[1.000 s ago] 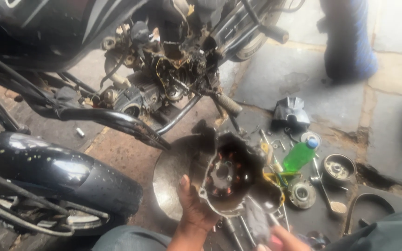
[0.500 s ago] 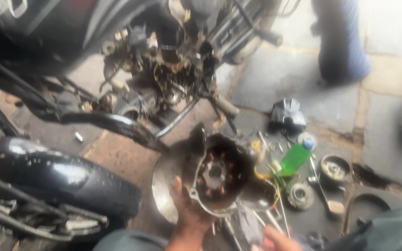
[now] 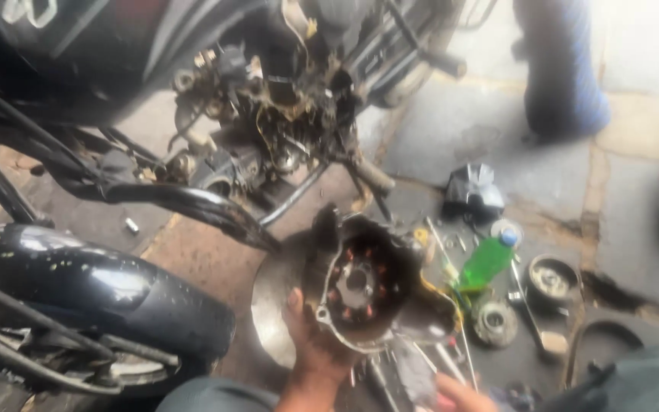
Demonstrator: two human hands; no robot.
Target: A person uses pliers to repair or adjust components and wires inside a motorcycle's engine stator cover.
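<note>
My left hand [image 3: 310,347] grips the lower left rim of a dark, greasy engine cover [image 3: 368,286] with copper stator coils inside, held up over a round metal pan [image 3: 268,313] on the ground. Yellow wires [image 3: 440,294] trail from the cover's right side. My right hand [image 3: 459,397] shows only as fingertips at the bottom edge, near several long metal tools [image 3: 402,374]; whether it holds anything is hidden.
A stripped motorcycle engine and frame [image 3: 268,145] stand behind. A black mudguard [image 3: 93,286] lies at left. A green bottle [image 3: 486,263], round metal parts [image 3: 551,278], a black cover [image 3: 473,191] and a belt [image 3: 596,339] lie at right. Another person's blue trouser leg [image 3: 562,69] stands far right.
The view has shifted and blurred. The engine cover in my left hand has moved slightly up and left, tilting its coil side more toward me.
</note>
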